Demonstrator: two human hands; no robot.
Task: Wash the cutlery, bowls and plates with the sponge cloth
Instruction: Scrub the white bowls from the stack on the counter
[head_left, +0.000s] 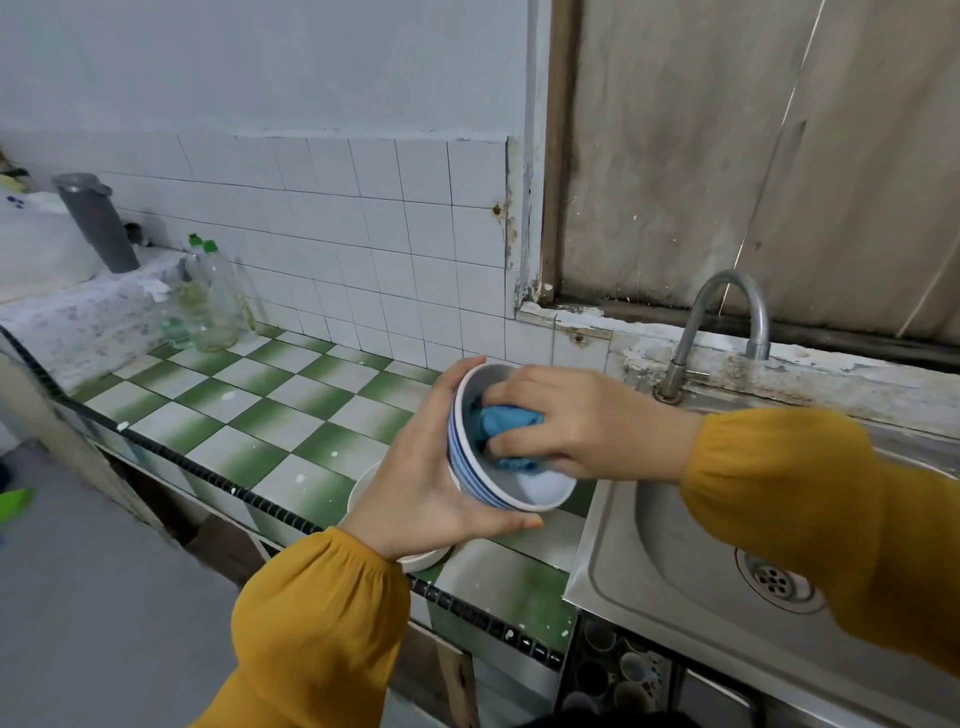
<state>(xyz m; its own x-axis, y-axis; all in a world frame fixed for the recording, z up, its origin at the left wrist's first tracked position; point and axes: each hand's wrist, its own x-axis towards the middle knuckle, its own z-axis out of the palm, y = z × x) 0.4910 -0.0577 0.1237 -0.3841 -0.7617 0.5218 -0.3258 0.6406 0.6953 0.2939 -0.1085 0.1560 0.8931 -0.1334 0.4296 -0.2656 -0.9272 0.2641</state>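
The right hand (576, 421) had its fingers curled round the blue cloth (506, 423) and pressed it into the bowl (467, 462). The left hand (431, 467) gripped the bowl from outside, with fingers over the upper rim and the thumb along the lower rim. The bowl lay tipped on its side with its mouth toward the right, held in the air above the counter (249, 410), just left of the sink (675, 530). A white dish (363, 491) sat on the tiles directly beneath the left hand, mostly hidden by it.

The likely trouble was a slip. The left hand alone carried the bowl, and a hard push from the cloth, or a soapy wall, could have worked it out of that grip. It would then have dropped onto the dish or the hard tiles and probably chipped. Because the bowl was over the counter and not the basin, any drips would have landed on the tiles too.

The counter's front edge, with its dark trim (208, 478), ran close below the left wrist, so a fall could also have gone to the floor. To the right the basin offered open room, with the tap (727, 312) arching only over its back. To the left, tiles showed as far as the bottles (208, 301) by the wall.
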